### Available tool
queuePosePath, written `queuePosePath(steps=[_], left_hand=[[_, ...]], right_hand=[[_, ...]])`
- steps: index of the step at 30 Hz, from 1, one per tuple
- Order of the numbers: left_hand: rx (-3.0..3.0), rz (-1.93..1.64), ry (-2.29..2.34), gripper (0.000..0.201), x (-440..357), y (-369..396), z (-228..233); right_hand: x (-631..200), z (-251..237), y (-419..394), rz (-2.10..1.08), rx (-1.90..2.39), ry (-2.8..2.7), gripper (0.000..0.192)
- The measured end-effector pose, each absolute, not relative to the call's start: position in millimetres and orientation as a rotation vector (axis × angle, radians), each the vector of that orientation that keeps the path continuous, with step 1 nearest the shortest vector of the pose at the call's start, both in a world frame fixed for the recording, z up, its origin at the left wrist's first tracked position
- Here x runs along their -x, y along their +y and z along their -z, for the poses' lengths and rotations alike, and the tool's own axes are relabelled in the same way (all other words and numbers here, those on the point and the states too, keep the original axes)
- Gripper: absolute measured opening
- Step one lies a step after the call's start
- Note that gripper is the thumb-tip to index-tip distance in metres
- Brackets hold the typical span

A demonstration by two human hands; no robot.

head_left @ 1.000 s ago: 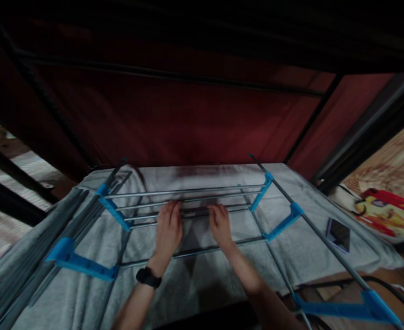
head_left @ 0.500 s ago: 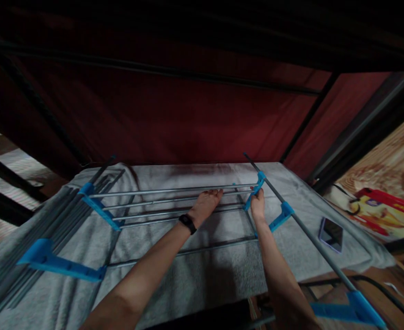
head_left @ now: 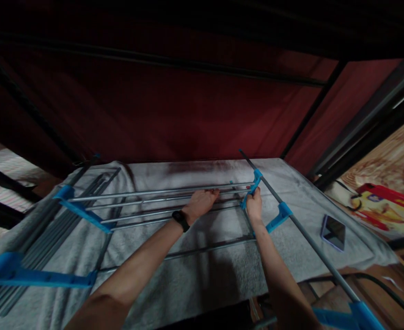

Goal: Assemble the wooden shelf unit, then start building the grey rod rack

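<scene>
Over the grey blanket point(head_left: 202, 279), the left hand point(head_left: 198, 204) curled around a far rail point(head_left: 146, 191) of the drying rack point(head_left: 85, 215). The right hand point(head_left: 254, 205) pinched its blue bracket point(head_left: 251, 188). This looked like seating a rail; next, steady pressure into the bracket.

A drying rack point(head_left: 160, 201) lies on a blanket point(head_left: 195, 279), a phone point(head_left: 333, 231) to its right.

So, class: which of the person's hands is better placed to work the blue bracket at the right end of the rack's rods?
Right. The right hand already grips that blue bracket. The left hand, with a watch at the wrist, lies on the rods, short of it.
</scene>
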State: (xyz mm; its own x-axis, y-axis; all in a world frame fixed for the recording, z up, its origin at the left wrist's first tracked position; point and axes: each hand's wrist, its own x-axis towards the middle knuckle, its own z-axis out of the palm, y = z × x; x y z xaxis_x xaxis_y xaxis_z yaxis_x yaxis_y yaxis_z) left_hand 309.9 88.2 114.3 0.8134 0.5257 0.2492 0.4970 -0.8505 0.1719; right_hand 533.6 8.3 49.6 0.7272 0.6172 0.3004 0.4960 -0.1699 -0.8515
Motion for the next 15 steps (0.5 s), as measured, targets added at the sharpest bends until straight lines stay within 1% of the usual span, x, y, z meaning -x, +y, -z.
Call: queuePosePath(steps=[9, 15], left_hand=[[-2.984, -0.359, 0.818, 0.031, -306.9, 86.1, -115.1], [-2.996, -0.363, 0.839, 0.028, -302.8, 80.7, -119.5]], right_hand=[[-520.4, -49.3, 12.7, -0.091, 1.877, -0.788, 0.039], [-513.9, -55.2, 11.6, -0.116, 1.892, -0.767, 0.039]])
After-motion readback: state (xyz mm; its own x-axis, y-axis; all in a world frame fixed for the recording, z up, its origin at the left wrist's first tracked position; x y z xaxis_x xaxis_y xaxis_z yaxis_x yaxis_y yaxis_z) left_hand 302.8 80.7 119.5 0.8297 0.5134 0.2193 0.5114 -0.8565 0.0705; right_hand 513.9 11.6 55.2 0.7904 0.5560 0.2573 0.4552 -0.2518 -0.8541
